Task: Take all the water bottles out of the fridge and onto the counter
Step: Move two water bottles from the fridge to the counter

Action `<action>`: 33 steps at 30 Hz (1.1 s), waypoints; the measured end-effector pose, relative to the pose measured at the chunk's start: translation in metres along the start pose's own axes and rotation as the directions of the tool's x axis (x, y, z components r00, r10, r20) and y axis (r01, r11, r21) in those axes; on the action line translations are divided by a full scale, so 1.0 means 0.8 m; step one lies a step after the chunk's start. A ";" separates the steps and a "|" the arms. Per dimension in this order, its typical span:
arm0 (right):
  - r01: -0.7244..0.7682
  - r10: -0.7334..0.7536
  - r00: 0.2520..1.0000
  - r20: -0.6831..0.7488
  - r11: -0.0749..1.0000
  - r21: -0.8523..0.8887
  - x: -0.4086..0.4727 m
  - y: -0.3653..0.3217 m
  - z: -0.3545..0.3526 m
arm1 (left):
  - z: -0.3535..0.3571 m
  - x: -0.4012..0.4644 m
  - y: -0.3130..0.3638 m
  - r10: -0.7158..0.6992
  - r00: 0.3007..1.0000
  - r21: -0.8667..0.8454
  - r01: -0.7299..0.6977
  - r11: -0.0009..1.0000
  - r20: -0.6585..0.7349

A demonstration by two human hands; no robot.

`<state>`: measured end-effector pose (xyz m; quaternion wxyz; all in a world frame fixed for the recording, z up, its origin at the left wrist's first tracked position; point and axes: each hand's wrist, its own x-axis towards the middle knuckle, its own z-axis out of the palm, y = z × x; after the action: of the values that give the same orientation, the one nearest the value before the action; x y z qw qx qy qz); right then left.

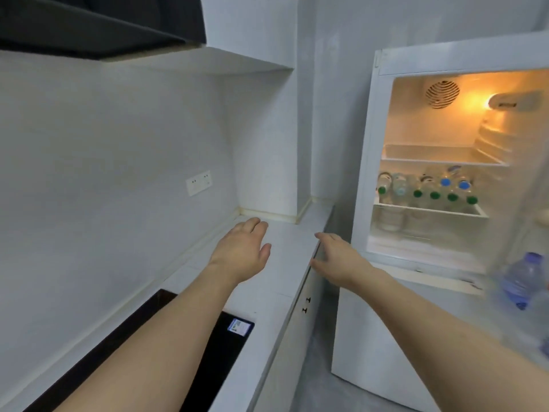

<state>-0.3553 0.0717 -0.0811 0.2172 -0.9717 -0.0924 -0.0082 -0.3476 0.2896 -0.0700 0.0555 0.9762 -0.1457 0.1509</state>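
Head cam: the white table point(279, 248) runs away along the left wall and ends in a corner by a boxed-in pillar, with a bare stretch of top between the black cooktop point(219, 346) and that corner. Its front edge sits just beside the fridge point(365, 179), with a narrow dark gap between them. The fridge is open and lit inside.

The left hand point(242, 251) is stretched out over the bare part of the table, palm down, fingers relaxed and loosely together, holding nothing. The right hand point(335, 257) reaches forward over the table's front edge toward the fridge, fingers slack, holding nothing too. Both forearms are bare.

The water bottles point(427, 190) are lined up on the middle shelf inside the fridge: clear plastic, mostly green caps, a couple of blue ones behind. One more clear bottle with a bluish cap point(523, 278) is at the right edge, blurry, looks like it's in the door. The upper shelf point(439, 157) is a clear tray. A white wall socket point(199, 182) sits above the table.
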 end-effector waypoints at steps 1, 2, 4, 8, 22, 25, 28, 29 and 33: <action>-0.024 0.024 1.000 -0.007 1.000 -0.006 0.010 0.016 -0.005 | 0.010 0.020 0.007 0.027 1.000 -0.009 -0.027 1.000 -0.001; -0.051 0.051 0.999 -0.014 0.999 -0.010 0.021 0.030 -0.010 | 0.017 0.041 0.012 0.053 0.999 -0.018 -0.054 0.998 -0.007; -0.098 0.097 0.995 -0.031 0.995 -0.013 0.045 0.056 -0.026 | 0.026 0.086 0.021 0.098 0.995 -0.049 -0.099 0.994 -0.021; -0.191 0.191 0.976 -0.104 0.982 0.007 0.110 0.102 -0.061 | 0.036 0.183 0.030 0.135 0.991 -0.142 -0.136 0.980 -0.021; -0.470 0.524 0.808 -0.270 0.849 0.242 0.211 0.287 -0.151 | 0.116 0.408 0.204 0.264 0.961 -0.700 -0.133 0.702 0.082; -0.509 0.582 0.766 -0.273 0.809 0.295 0.224 0.340 -0.158 | 0.137 0.446 0.247 0.314 0.940 -0.754 -0.111 0.647 0.131; -0.533 0.634 0.719 -0.286 0.766 0.359 0.246 0.401 -0.168 | 0.163 0.494 0.293 0.331 0.925 -0.789 -0.060 0.611 0.186; -0.538 0.652 0.702 -0.288 0.750 0.385 0.255 0.423 -0.173 | 0.174 0.513 0.311 0.328 0.921 -0.801 -0.030 0.598 0.210; -0.542 0.698 0.645 -0.312 0.705 0.456 0.291 0.503 -0.197 | 0.218 0.581 0.374 0.285 0.900 -0.829 0.133 0.543 0.330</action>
<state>-0.0490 -0.3117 -0.0944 0.3769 -0.8616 0.3057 -0.1485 0.0344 -0.1456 -0.0718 0.4730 0.8305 -0.2515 -0.1524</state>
